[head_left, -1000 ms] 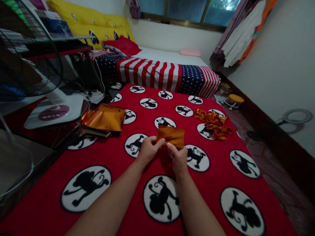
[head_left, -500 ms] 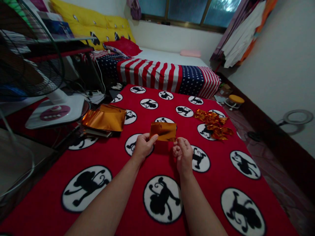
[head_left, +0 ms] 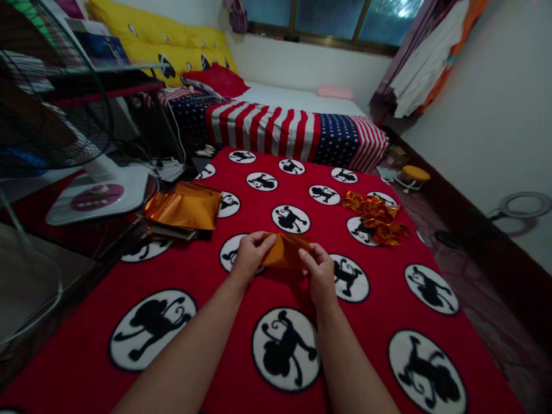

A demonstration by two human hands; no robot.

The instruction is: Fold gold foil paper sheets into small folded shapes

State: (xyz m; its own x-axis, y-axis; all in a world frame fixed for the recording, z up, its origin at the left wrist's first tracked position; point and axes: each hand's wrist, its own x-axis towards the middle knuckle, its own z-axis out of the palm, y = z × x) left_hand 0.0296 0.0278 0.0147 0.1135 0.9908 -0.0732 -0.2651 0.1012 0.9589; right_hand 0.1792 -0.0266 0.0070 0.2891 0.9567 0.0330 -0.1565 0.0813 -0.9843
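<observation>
Between my hands is a small rectangle of shiny orange-gold foil paper point(head_left: 284, 250), held above the red blanket point(head_left: 207, 339) with its monkey circles. My left hand point(head_left: 253, 253) pinches its left end, thumb on top. At the right end, my right hand point(head_left: 319, 267) grips it with the thumb on top too; the fingers beneath are partly hidden. A stack of larger gold foil sheets point(head_left: 185, 207) lies to the left on the blanket. Over on the right rests a small heap of twisted, folded gold foil pieces point(head_left: 377, 215).
A fan point(head_left: 99, 190) stands at the left beside a cluttered desk point(head_left: 112, 86). Beyond the blanket is a bed with a striped, starred cover point(head_left: 276, 129). A stool with an orange-yellow top point(head_left: 414, 174) stands by the right wall.
The foil paper has come lower and its near edge tilts toward me. My right hand, earlier at its lower right corner, now clasps the right end with the thumb on top.
</observation>
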